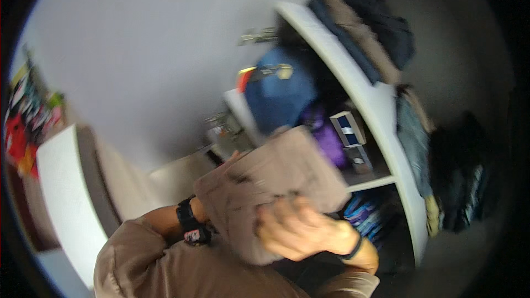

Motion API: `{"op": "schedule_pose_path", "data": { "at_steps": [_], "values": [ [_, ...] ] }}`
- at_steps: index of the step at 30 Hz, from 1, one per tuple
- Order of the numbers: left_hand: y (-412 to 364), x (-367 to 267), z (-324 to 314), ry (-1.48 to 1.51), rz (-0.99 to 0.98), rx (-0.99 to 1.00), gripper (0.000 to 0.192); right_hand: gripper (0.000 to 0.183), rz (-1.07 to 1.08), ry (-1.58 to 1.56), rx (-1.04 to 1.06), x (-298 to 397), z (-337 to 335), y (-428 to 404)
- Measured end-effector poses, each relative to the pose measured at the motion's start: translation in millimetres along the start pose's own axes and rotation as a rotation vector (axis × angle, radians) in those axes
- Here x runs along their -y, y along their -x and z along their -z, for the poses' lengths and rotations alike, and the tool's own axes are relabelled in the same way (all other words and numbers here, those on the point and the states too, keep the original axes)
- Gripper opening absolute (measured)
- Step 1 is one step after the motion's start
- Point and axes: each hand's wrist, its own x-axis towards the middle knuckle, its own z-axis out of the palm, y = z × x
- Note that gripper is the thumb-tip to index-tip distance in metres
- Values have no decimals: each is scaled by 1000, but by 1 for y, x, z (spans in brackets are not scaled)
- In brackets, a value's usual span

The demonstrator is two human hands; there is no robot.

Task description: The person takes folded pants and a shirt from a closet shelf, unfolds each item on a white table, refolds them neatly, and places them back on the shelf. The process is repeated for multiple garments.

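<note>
A folded brown-beige cloth [281,165], probably a garment, is held up in front of my chest. My left hand [236,155] supports it from underneath. Most of that hand is hidden behind the cloth; fingertips show at the far edge, and a black watch is on the wrist. On the cloth's near face rests my right hand [292,228], fingers bent and blurred by motion. A dark band circles the right wrist. Whether the right fingers pinch the fabric or only press on it is unclear.
To the right stands a white shelf unit [343,70] with folded dark clothes [372,20] along its top. Its compartments hold a blue item [281,95], a purple cloth [327,140] and a small open box [348,128]. A white-edged furniture piece [66,198] stands left.
</note>
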Motion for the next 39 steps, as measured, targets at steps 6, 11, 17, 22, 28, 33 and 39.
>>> {"op": "schedule_pose_path", "data": {
  "at_steps": [6,11,17,22,28,33,39],
  "values": [
    [159,-13,-32,-315,-562,-266,71,31,35,-698,126,73,-94,-64],
    [266,-34,-18,-127,-824,-24,66,52,-231,-1253,-83,85,-119,-160],
    [393,-44,-48,-240,-1239,-378,60,49,-408,-1240,25,120,-173,-327],
    [523,-66,-13,-429,-1244,-145,57,32,-28,-1385,-68,184,-225,-434],
    [593,-54,4,-200,-1582,-625,57,16,-167,-1999,235,239,-221,-523],
    [652,-51,70,345,-1772,-1224,48,22,-38,-2252,106,264,-213,-599],
    [640,-38,-24,-336,-2071,-1287,63,22,282,-2147,160,275,-222,-670]
  ]
}}
